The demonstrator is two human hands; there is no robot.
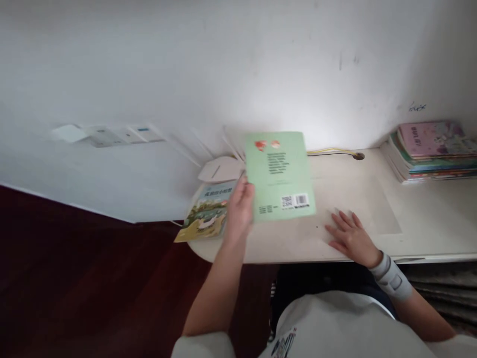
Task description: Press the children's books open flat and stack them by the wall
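Leftmost, on the wall, sits a row of sockets (108, 135), well apart from everything you handle. Next, at the rounded left end of the desk (428, 219), an illustrated book (206, 214) lies flat with its near corner past the edge. A white flat piece (219, 170) lies just behind it.

Your left hand (240, 206) hangs above that book, fingers curled shut on the left edge of the green book (281, 174). The green book extends rightward from this hand, back cover and barcode facing up. Its long axis runs away from you toward the wall, and it appears raised off the desk rather than resting on it.

Your right hand (348, 236) lies palm down on the desk with fingers spread, pinching nothing. It is near the green book's lower right corner but apart from it, so only the left hand has contact. A grey wrist brace (391, 278) wraps that forearm.

Behind, a yellow cable (328, 151) runs to a desk grommet (358, 156). At far right, a stack of books (432, 151) rests against the wall, a pink cover uppermost.
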